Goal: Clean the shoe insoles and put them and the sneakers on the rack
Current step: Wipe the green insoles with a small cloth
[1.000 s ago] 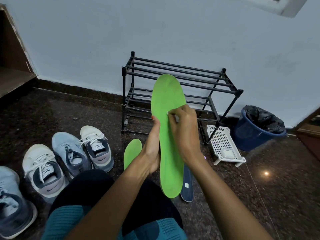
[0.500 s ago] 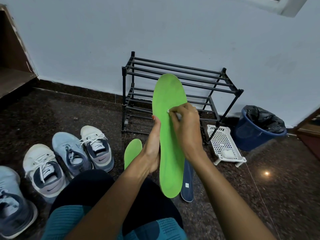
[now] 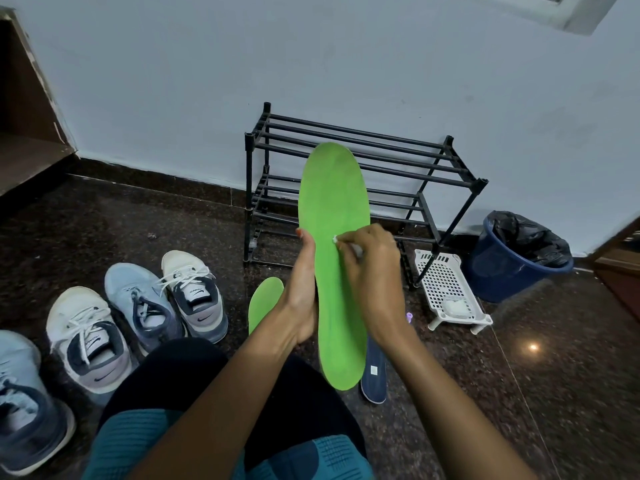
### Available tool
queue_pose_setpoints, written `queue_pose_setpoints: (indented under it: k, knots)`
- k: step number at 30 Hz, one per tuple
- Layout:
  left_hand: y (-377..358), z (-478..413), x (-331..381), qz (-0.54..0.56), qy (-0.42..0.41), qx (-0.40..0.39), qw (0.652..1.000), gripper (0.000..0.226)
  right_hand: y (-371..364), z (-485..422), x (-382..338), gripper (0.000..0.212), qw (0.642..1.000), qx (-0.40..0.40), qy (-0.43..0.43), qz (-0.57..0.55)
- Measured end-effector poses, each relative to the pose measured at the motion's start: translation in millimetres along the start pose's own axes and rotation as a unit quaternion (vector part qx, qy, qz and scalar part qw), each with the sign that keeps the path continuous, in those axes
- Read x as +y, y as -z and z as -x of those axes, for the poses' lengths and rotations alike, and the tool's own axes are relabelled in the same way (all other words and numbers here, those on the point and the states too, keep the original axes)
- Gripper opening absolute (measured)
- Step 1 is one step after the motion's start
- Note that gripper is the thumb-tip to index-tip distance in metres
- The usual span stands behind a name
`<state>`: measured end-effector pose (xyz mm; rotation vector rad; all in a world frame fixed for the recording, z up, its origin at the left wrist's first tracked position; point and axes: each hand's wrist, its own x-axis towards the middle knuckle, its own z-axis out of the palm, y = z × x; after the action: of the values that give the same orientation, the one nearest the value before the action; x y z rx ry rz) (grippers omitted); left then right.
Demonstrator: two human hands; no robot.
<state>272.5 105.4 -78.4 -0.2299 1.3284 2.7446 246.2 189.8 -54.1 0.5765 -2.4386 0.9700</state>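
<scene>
Directly before the rack (image 3: 398, 147), I am observing the green insole (image 3: 332, 202), long axis rising toward it, left hand (image 3: 301, 299) gripping its edge, right hand (image 3: 375, 271) pinching a white swab (image 3: 335, 239) against its middle.

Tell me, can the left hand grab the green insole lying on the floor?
Probably not now: the left hand grips the upright green insole. The floor insole lies just beside it, uncovered, so once freed it likely could.
</scene>
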Motion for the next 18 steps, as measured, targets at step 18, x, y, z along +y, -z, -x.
queue_pose_setpoints:
  k: [18]
  knots:
    - [2.7,-2.1,0.0,0.004,0.01,0.001,1.0,0.073,5.8,0.4,10.1,0.011,0.999,-0.002,-0.036,0.023]
